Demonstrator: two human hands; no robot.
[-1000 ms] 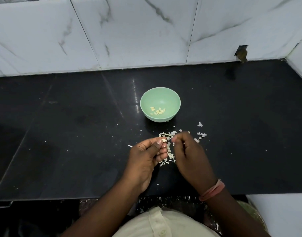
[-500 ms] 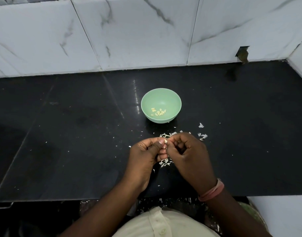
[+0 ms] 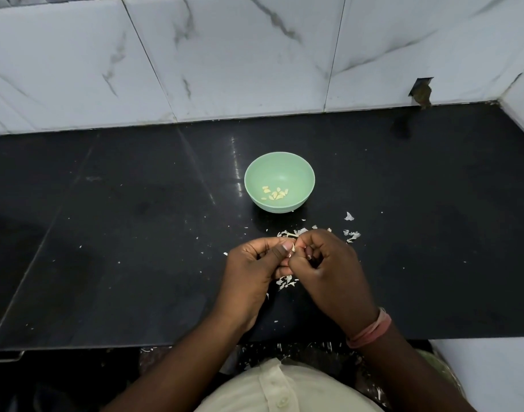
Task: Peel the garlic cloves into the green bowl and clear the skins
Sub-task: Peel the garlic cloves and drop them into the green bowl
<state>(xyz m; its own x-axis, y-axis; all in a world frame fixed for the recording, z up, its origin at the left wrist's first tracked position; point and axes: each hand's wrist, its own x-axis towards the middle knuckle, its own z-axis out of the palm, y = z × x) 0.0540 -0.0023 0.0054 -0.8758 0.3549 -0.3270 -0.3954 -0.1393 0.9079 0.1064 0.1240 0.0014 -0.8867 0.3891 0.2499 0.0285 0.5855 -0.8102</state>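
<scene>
Both grips clamp one garlic clove (image 3: 292, 247): left hand (image 3: 252, 272) pinches it, right hand (image 3: 326, 269) picks at it. Green bowl (image 3: 279, 166) at 12 o'clock holds peeled cloves (image 3: 275, 193). Skins (image 3: 351, 234) scattered on black worktop (image 3: 136, 233). No writing legible.

Green bowl (image 3: 280, 171), pale yellow cloves (image 3: 275, 194), black counter (image 3: 121, 233), grey-veined white tiles (image 3: 225, 55).

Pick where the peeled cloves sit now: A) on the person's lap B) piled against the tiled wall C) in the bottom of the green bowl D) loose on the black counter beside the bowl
C: the pale peeled cloves lie in the bottom of the green bowl; the counter near the hands carries only thin white skins.
</scene>
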